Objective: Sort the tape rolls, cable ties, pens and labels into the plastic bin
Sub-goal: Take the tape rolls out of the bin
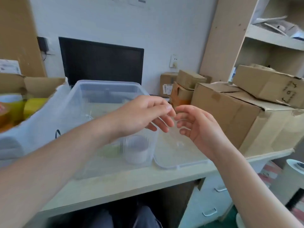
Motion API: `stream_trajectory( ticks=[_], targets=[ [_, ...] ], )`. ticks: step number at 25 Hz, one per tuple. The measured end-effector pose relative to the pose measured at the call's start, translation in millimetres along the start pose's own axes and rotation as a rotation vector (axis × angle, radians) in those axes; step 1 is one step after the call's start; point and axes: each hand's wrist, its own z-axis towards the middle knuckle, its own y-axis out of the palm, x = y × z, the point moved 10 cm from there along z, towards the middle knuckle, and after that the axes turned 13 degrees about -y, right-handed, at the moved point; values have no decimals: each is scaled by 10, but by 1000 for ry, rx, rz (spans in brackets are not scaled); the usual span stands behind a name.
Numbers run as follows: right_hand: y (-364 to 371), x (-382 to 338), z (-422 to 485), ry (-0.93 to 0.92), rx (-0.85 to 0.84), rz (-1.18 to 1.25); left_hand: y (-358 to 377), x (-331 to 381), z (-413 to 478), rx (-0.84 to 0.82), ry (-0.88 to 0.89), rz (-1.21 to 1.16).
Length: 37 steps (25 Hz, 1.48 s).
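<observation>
A clear plastic bin (77, 89) stands on the desk. Inside it are a white tape roll (138, 152), a pale green roll (111, 149) and white cable ties (89, 116). My left hand (141, 114) and my right hand (199, 127) meet fingertip to fingertip above the bin's right rim. Between them they pinch a thin clear plastic wrapper (172, 134), which hangs down and is too blurred to identify. At the far left, yellow tape rolls (34, 104) and a brown tape roll (5, 116) sit in an open cardboard box.
The bin's clear lid (179, 160) lies flat on the desk just right of the bin. A white plastic bag (41, 127) leans on the bin's left side. Stacked cardboard boxes (230, 112) crowd the right; a dark monitor (102, 63) stands behind.
</observation>
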Motion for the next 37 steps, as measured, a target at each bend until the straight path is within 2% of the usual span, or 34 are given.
stream_trajectory(
  ticks=[4, 6, 9, 12, 18, 22, 26, 30, 37],
  targets=[
    [521, -144, 428, -42, -206, -194, -605, 8, 44, 120, -21, 170],
    [724, -109, 616, -38, -315, -387, -852, -73, 127, 162, -55, 265],
    [1003, 27, 882, -52, -575, -708, -1116, -264, 328, 148, -140, 418],
    [1219, 273, 1093, -30, -837, -970, -1185, -552, 589, 3, -237, 613],
    [1437, 1062, 1352, 44, -1252, -1497, -1034, -1260, 1131, -363, -505, 966],
    [1458, 1530, 1394, 195, -1386, -1574, -875, -1541, 1434, -470, -584, 1115],
    [1335, 1805, 1281, 347, -1494, -1536, -781, -1819, 1640, -532, -615, 1227],
    [1312, 1995, 1149, 326, -1626, -1635, -626, -2288, 1554, -712, -665, 1259],
    [1344, 2128, 986, 272, -1752, -1695, -549, -2360, 1543, -736, -626, 1265]
  ],
)
